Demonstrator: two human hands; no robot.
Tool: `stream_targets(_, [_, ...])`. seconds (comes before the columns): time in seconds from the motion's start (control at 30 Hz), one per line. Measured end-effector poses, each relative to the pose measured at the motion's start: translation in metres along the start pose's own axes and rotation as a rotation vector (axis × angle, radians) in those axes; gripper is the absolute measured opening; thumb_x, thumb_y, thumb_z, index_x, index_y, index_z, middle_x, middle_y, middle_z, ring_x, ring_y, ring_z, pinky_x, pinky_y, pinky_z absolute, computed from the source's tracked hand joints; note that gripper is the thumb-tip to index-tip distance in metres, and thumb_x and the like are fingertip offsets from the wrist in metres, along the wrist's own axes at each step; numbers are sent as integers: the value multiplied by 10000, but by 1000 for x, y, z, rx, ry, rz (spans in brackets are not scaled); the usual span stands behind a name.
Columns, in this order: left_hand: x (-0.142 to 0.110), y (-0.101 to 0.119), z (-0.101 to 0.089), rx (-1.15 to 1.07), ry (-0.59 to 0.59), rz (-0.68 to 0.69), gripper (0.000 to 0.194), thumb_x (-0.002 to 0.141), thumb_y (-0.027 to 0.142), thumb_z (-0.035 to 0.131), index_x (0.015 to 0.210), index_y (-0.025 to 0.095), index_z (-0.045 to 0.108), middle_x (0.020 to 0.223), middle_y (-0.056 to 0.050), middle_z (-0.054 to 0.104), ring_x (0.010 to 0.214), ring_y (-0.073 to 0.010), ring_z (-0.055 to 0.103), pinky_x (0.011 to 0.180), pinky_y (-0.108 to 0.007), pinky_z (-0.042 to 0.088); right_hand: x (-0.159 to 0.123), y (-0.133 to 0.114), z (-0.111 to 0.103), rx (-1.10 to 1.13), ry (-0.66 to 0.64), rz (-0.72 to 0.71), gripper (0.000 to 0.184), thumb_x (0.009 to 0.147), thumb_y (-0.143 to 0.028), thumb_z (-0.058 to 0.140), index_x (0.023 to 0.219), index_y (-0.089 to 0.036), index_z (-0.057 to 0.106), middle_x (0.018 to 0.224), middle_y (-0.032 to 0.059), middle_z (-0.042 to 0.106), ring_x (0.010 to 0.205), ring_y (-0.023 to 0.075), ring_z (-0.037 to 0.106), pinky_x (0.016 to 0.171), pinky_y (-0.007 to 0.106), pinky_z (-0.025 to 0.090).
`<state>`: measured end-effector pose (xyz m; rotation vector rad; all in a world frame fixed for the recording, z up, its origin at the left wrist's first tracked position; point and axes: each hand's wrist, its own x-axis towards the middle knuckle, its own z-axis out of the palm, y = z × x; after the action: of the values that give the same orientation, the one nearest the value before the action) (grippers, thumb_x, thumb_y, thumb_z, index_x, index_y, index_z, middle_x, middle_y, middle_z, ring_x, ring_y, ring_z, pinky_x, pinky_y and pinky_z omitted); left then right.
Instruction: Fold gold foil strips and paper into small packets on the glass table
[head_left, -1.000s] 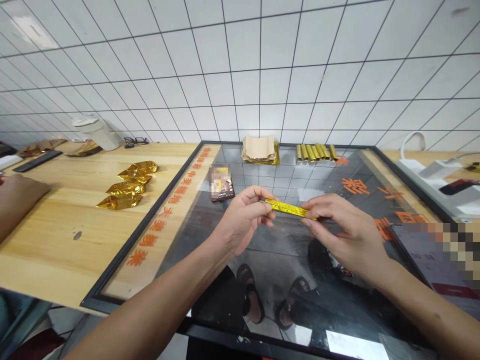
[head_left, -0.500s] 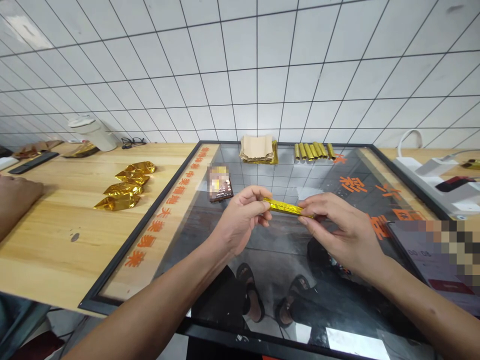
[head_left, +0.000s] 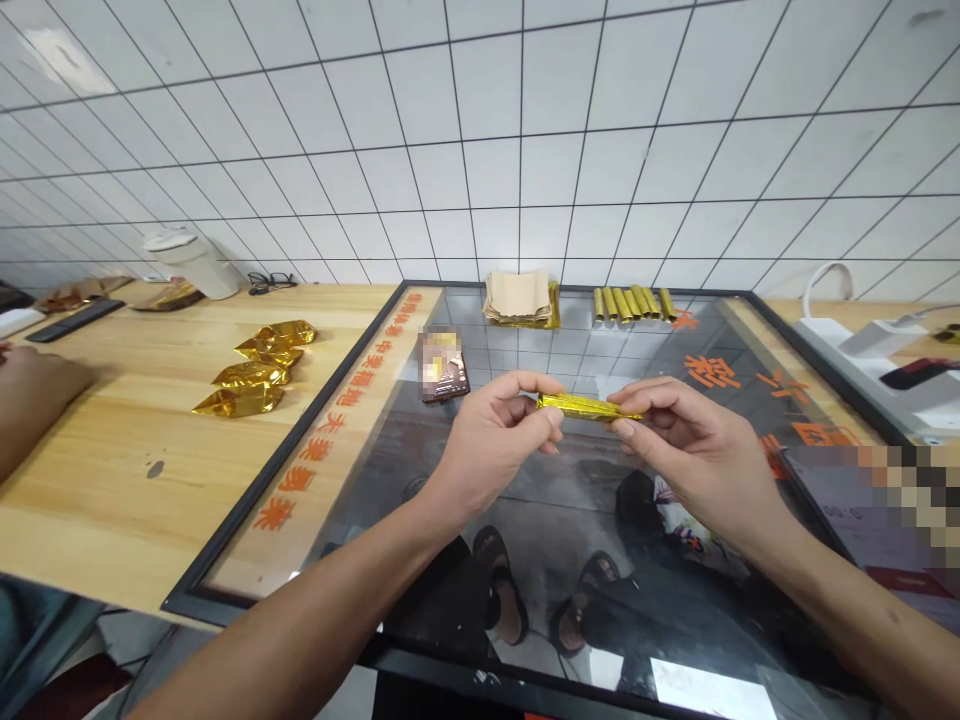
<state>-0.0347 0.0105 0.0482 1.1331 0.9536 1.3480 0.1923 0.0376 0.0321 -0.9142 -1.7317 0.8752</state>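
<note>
A narrow gold foil piece (head_left: 589, 407) lies between the two hands, to the right of the brown box (head_left: 444, 366) and a little nearer the wearer than that box. Its long axis runs crosswise, left to right, with the right end dipping slightly. Neither hand is nearer to it, since each has one end: the left hand (head_left: 499, 435) is pinched on the end closest to the box, thumb in front and fingers curled behind, while the right hand (head_left: 697, 450) grips the end farther from the box between thumb and fingertips. Both hands are thus nearly closed, with only the thickness of the foil between thumb and fingers, and the middle of the piece shows bare between them. It seems to be held up off the glass panel (head_left: 540, 500), though the gap beneath is hard to judge. Beyond the box and to its right are a stack of brown sheets (head_left: 517, 297) and, farther right, a row of gold tubes (head_left: 634, 304); left of the box, twisted gold packets (head_left: 251, 378) rest on the wooden counter (head_left: 105, 480).
</note>
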Motion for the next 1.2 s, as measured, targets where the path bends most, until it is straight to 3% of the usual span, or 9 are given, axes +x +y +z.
stream_targets(0.27, [-2,-3,1,77,62,94,267,836,201,781,1099,194,741,867,1,725,645,-91,653,584,-205,575,-2,6,1,34,-67,54,94,972,-343,790,1030,-285,744,1135,36,725,940,196,707,804,327,617])
stream_targets(0.4, [-1,-4,0,117,44,145,131,857,197,762,986,175,753,870,-13,702,660,-92,643,581,-204,559,-3,7,1,38,-88,71,108,978,-346,787,1043,-277,735,1142,42,720,945,194,698,792,317,610])
stream_targets(0.5, [-1,-5,0,127,44,196,106,860,195,760,965,179,755,1003,-35,706,666,-86,636,560,-212,542,-3,6,1,31,-86,62,111,974,-345,791,1031,-270,733,1126,43,722,921,187,694,781,313,604])
stream_targets(0.67, [-1,-5,-1,165,58,254,92,866,179,759,957,187,765,1049,-43,709,717,-97,641,596,-222,541,-1,1,2,14,-72,49,100,964,-325,794,1010,-261,734,1087,38,731,899,181,693,772,307,588])
stream_targets(0.87, [-3,1,-2,174,74,177,189,881,193,781,1070,203,780,954,-23,715,701,-99,642,622,-218,553,1,-4,4,32,-37,18,59,969,-291,765,976,-252,721,1073,43,735,943,200,696,802,331,571])
stream_targets(1.2, [-7,-4,0,236,20,210,109,868,202,822,973,201,794,1024,-43,695,804,-129,643,663,-242,572,1,-6,4,20,-102,14,32,986,-276,738,983,-249,722,1053,36,744,940,210,689,800,356,540])
